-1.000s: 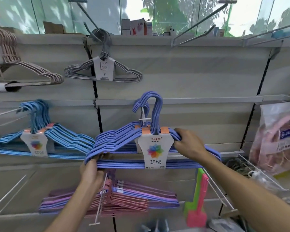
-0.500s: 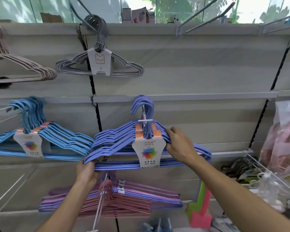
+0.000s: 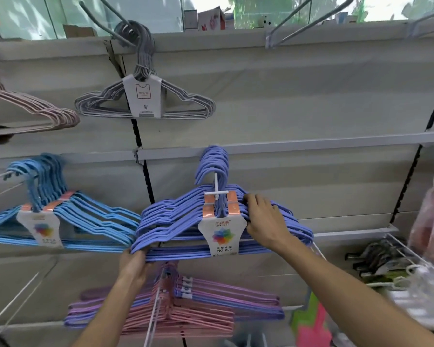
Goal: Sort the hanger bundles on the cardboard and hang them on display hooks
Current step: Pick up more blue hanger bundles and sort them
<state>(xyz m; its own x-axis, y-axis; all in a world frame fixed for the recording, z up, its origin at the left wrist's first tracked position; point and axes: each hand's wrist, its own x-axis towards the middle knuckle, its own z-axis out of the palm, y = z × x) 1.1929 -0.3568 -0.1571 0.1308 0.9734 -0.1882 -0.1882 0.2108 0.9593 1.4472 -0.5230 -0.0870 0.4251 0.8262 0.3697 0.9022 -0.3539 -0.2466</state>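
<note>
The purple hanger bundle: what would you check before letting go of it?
1. Purple hanger bundle hooks over the white display hook: ok.
2. Pushed fully back on the hook: cannot tell.
3. Left hand grips the bundle's lower left corner: ok.
4. Right hand holds its right shoulder: ok.
5. Bundle hangs level: not ok, left side sits lower.
6. Apart from the blue hanger bundle: cannot tell, tips are close.

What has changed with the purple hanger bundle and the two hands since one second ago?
The purple hanger bundle slid further back along the white display hook; the hook's crossbar tip now shows in front of its hanger hooks. Both hands kept their grips: the left hand holds the bundle's lower left corner, the right hand its right shoulder. The light blue bundle and grey bundle hang as before.
</note>
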